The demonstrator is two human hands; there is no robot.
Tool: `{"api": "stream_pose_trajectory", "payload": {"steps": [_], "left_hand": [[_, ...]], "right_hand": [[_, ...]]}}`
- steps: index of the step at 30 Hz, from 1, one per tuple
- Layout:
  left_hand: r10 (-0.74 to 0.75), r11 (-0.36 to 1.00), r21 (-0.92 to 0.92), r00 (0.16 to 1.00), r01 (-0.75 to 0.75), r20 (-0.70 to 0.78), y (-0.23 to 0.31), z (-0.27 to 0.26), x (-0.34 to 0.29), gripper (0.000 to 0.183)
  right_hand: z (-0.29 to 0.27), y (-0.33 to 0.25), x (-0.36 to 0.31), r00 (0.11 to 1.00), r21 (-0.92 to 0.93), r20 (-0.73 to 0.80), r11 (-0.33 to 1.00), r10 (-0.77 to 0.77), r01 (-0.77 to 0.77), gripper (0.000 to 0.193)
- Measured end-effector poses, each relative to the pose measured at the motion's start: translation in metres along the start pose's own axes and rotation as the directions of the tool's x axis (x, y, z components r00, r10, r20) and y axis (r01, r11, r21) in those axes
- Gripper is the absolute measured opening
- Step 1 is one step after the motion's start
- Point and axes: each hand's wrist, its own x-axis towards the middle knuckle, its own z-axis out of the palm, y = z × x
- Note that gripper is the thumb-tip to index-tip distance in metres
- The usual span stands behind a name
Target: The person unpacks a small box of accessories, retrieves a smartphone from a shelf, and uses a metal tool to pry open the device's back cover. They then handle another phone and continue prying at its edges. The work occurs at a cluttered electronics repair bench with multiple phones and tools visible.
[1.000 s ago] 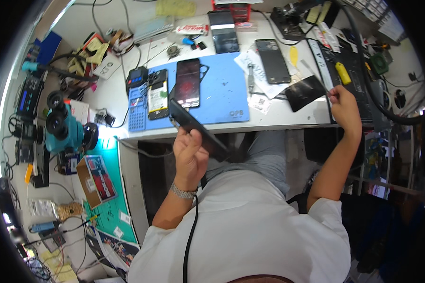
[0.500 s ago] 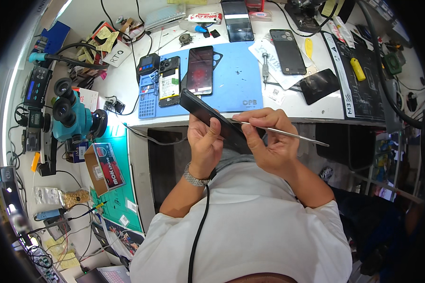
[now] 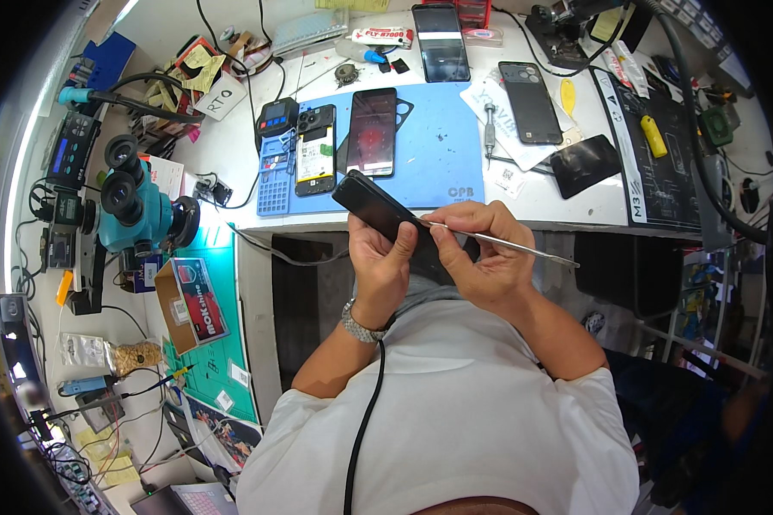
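Observation:
My left hand is closed around a dark phone, which is tilted in front of the bench edge. In my right hand I pinch a thin metal spudger. Its inner tip meets the phone's long right edge, and the other end sticks out to the right past my fingers. The phone's lower end is partly hidden by my right hand. Just beyond, on a blue work mat, lie a lit phone and an opened phone with its battery showing.
A teal microscope stands at the left over a green mat with a cardboard box. On the right of the bench are a dark phone back, a black panel, a screwdriver and a black mat.
The held phone and both hands have shifted slightly in view, with the right hand a little further left. The spudger stays against the phone's edge. The bench scene has moved slightly right.

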Motion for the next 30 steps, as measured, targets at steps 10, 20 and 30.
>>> {"api": "stream_pose_trajectory", "payload": {"steps": [10,20,30], "left_hand": [[0.08,0.993,0.087,0.997,-0.078,-0.02,-0.007,-0.001,-0.001,0.054],[0.254,0.894,0.407,0.961,-0.189,-0.111,-0.007,0.016,-0.009,0.059],[0.331,0.869,0.423,0.937,-0.257,-0.11,-0.005,0.015,-0.007,0.064]], "right_hand": [[0.005,0.007,-0.001,0.994,-0.006,-0.07,0.996,-0.088,0.088,0.02],[0.009,0.015,0.002,0.894,-0.407,0.083,0.804,-0.44,0.433,0.027],[0.007,0.025,0.002,0.986,-0.108,-0.032,0.981,-0.165,0.161,0.02]]}}
